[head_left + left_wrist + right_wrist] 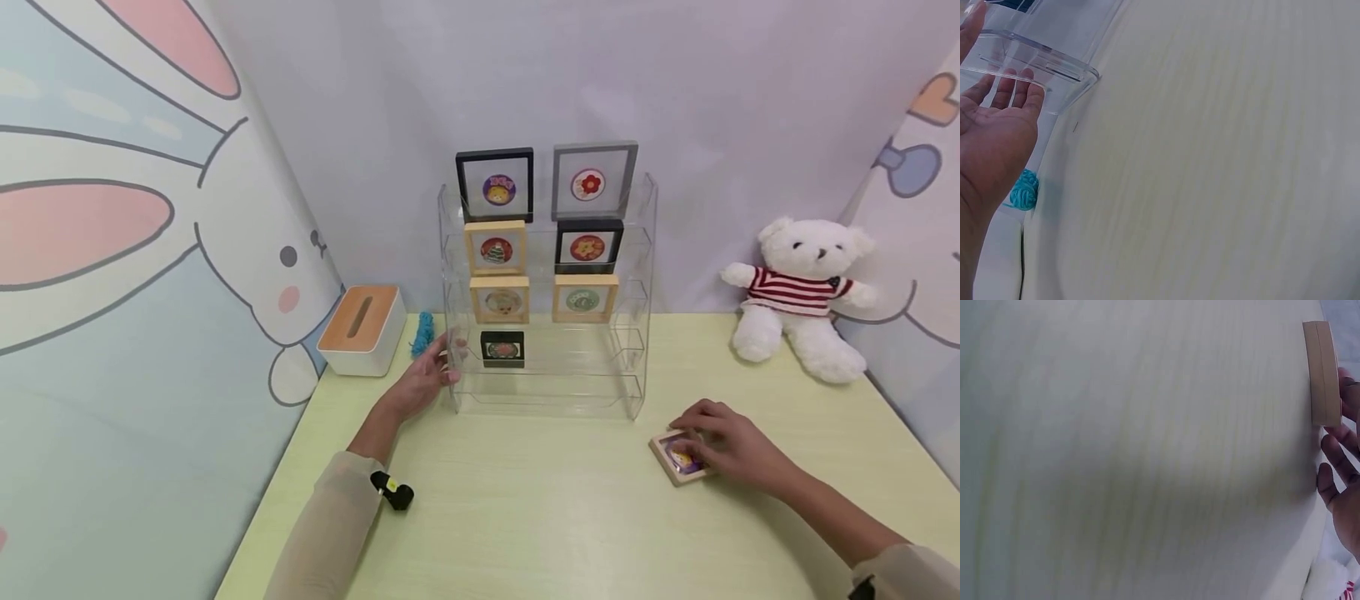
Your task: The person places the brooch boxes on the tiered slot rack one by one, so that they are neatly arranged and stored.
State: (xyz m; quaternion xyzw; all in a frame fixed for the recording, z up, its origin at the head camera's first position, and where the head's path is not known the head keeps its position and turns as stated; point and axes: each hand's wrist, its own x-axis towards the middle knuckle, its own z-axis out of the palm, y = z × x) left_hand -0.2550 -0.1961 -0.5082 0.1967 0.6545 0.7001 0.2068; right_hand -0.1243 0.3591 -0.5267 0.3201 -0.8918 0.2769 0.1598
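A clear tiered display rack (555,400) stands at the middle back of the table. My left hand (422,383) grips its left side panel; in the left wrist view the fingers (1004,94) bend around the clear plastic. To the right of the rack, my right hand (738,450) holds a small light-wood picture frame (669,467) by its edges, low over the table. That frame has a purple and yellow round picture, partly covered by the thumb. In the right wrist view the wooden side (1322,375) of the frame faces the camera. Whether it touches the table I cannot tell.
Several framed round pictures sit on the rack tiers, among them a grey frame (595,146) at the top and a small black frame (502,363) low left. A tissue box (360,329) and a blue yarn bundle (423,333) are left; a white teddy bear (802,292) sits right.
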